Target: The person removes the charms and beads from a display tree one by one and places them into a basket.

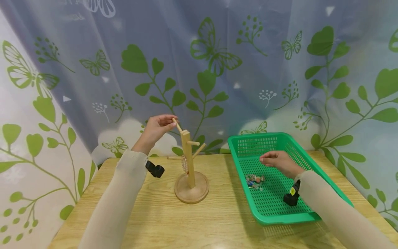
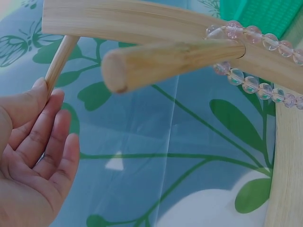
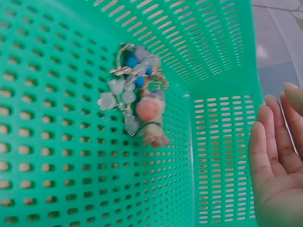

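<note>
A wooden stand (image 1: pixel 188 162) with several pegs rises from a round base. My left hand (image 1: pixel 158 129) pinches one of its upper pegs (image 2: pixel 60 61) between thumb and fingers. Around a lower peg (image 2: pixel 165 66) hangs a bracelet of clear pinkish beads (image 2: pixel 251 85). On the right, my right hand (image 1: pixel 281 162) hovers over the green basket (image 1: pixel 239 166), fingers loosely bent, holding nothing visible. A small pile of beaded jewelry (image 3: pixel 137 90) lies on the basket floor, with blue, clear and peach pieces tangled together.
Both things stand on a light wooden table (image 1: pixel 155 214), the basket to the right of the stand. Behind the table hangs a curtain (image 1: pixel 174 52) printed with green leaves and butterflies.
</note>
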`<state>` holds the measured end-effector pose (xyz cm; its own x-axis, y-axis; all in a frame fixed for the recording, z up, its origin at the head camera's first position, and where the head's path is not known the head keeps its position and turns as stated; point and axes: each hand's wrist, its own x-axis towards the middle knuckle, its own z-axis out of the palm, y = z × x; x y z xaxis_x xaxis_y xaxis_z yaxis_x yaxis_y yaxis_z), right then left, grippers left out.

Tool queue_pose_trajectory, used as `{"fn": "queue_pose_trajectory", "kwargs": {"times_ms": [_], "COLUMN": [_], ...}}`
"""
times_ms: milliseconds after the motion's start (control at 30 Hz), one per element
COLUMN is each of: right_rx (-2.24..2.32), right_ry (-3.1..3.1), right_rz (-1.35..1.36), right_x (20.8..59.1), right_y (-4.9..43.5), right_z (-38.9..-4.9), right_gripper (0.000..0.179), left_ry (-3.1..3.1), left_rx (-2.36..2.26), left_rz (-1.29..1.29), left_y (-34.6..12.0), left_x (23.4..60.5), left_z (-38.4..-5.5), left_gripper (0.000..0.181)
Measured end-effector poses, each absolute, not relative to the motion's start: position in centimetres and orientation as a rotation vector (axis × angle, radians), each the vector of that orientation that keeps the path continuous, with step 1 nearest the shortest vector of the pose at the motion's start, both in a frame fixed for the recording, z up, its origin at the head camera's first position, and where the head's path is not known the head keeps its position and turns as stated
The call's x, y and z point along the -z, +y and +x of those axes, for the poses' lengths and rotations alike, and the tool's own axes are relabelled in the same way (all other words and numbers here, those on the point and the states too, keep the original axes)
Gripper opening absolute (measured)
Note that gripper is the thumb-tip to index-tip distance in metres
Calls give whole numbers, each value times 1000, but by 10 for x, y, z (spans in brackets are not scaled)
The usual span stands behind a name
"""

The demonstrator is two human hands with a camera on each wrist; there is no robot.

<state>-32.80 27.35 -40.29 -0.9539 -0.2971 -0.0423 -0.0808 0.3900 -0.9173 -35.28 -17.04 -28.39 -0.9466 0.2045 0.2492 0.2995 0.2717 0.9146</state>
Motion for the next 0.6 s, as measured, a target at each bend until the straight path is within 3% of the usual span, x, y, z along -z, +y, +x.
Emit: {"fn": "queue_pose_trajectory", "kwargs": {"times_ms": [600], "right_rx": [1667], "right_ry": [2381], "right_rz": [-413], "right_x": [372], "right_y": [259], "right_z": [-308], "right_gripper": [48], "left_ry": [-2327], "left_rx": [1810], "left_rz": [-416], "left_y": [-176], "left_x": [291], "left_z": [-343], "left_gripper": [31]}}
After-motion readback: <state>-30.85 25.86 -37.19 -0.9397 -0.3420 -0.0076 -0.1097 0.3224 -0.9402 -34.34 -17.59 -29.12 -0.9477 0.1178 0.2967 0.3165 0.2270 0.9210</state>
